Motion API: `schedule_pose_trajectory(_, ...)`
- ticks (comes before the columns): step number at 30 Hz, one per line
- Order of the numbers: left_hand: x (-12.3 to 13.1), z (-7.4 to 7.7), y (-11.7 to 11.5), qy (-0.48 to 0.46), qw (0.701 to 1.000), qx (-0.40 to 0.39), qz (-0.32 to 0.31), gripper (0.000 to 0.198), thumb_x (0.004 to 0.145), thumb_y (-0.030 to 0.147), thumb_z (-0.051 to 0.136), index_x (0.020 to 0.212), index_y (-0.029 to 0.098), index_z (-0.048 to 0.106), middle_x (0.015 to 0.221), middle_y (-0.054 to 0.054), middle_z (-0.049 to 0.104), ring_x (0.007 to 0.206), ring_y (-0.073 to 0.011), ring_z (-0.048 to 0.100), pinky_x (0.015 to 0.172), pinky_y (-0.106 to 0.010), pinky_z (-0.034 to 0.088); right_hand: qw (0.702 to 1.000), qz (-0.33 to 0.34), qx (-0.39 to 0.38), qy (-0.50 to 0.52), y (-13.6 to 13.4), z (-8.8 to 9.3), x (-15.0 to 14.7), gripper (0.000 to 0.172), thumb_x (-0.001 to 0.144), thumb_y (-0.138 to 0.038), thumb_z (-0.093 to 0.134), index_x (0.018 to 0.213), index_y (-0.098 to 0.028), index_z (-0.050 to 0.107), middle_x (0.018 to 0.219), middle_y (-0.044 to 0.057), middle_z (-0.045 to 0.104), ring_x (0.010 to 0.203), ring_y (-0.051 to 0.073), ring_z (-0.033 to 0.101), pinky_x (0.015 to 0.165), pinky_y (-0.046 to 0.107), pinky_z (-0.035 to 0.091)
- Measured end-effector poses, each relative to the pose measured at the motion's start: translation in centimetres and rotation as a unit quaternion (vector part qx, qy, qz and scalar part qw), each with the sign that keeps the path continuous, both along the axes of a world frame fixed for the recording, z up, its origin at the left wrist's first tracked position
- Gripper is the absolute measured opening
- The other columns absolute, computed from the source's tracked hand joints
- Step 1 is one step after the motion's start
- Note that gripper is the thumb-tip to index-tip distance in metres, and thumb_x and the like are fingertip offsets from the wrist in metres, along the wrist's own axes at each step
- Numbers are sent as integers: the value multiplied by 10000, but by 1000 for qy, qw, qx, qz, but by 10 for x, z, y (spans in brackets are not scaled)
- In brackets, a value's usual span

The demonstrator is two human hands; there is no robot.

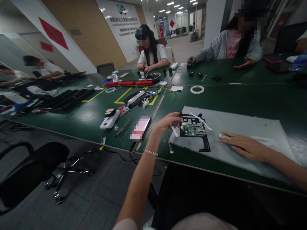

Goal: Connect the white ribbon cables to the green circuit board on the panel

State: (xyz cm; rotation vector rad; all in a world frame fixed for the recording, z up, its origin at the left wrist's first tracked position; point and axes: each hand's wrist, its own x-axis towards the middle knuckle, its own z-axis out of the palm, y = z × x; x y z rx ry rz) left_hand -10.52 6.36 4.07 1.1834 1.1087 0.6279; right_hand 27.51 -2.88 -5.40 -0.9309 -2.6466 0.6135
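Note:
A grey panel [240, 127] lies flat on the green table [263, 95]. On its left part sits a black frame [203, 145] holding a green circuit board [192, 129], with white tape strips [200, 119] across it. My left hand [166, 123] is at the frame's left edge, fingers curled and pinching a white strip by the board. My right hand [242, 147] rests flat on the panel to the right of the frame, fingers stretched out, with a small white piece [221, 135] at the fingertips.
A roll of white tape [197, 89], a phone [140, 127], a white device [109, 119], tweezers [122, 129], cables and red trays [127, 83] lie on the table. Two people work at the far side, another at far left. A black office chair [35, 169] stands on the left floor.

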Motion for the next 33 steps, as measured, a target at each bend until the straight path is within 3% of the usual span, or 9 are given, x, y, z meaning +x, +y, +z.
schedule_pose_trajectory(11, 6, -7, 6, -15, 998, 25, -61, 235, 748, 146, 668, 981, 118, 656, 831, -31, 669, 603, -54, 549, 565, -173, 439, 998, 50, 20, -13, -15, 11, -7, 509, 953, -242, 395, 1457, -310, 368, 1477, -11, 336, 1394, 202, 249, 1102, 459, 351)
schedule_pose_trajectory(15, 17, -14, 6, -7, 998, 11, -67, 254, 741, 134, 658, 995, 117, 661, 823, -36, 672, 586, -53, 535, 546, -171, 420, 997, 50, 65, 15, -20, 0, -2, 521, 930, -197, 418, 1442, -291, 401, 1434, -2, 407, 1327, 190, 386, 1065, 405, 417)
schedule_pose_trajectory(21, 41, -26, 6, -12, 995, 0, -96, 267, 730, 148, 667, 994, 125, 640, 858, -28, 661, 606, -52, 533, 564, -174, 426, 972, -172, 131, 93, -36, -7, 9, 450, 936, -230, 403, 1377, -271, 485, 1365, 5, 492, 1230, 198, 502, 1048, 399, 433)
schedule_pose_trajectory(25, 65, -33, 7, 6, 990, 20, -138, 225, 750, 169, 661, 970, 133, 634, 779, -2, 631, 550, -44, 500, 518, -171, 387, 938, -299, 114, 137, -48, 0, 14, 396, 941, -311, 415, 1318, -287, 535, 1313, -7, 544, 1200, 209, 528, 1052, 407, 423)
schedule_pose_trajectory(28, 86, -40, 9, -4, 986, 21, -163, 178, 748, 163, 654, 922, 134, 626, 757, 6, 620, 547, -50, 510, 514, -176, 387, 910, -383, 80, 139, -53, 2, 23, 393, 939, -376, 413, 1298, -294, 554, 1310, -16, 548, 1207, 226, 521, 957, 391, 493)
schedule_pose_trajectory(31, 103, -46, 10, -9, 985, 13, -173, 144, 738, 147, 643, 879, 137, 617, 745, 10, 619, 554, -56, 518, 530, -181, 402, 883, -447, 44, 133, -55, -1, 38, 418, 925, -412, 426, 1306, -297, 552, 1272, -13, 577, 1182, 242, 539, 846, 366, 539)
schedule_pose_trajectory(33, 111, -49, 11, 6, 984, 21, -174, 127, 741, 140, 631, 867, 135, 618, 710, 20, 611, 530, -51, 497, 535, -180, 403, 870, -474, 21, 134, -56, -4, 47, 434, 912, -424, 444, 1316, -301, 545, 1219, -10, 611, 1126, 245, 577, 846, 376, 535)
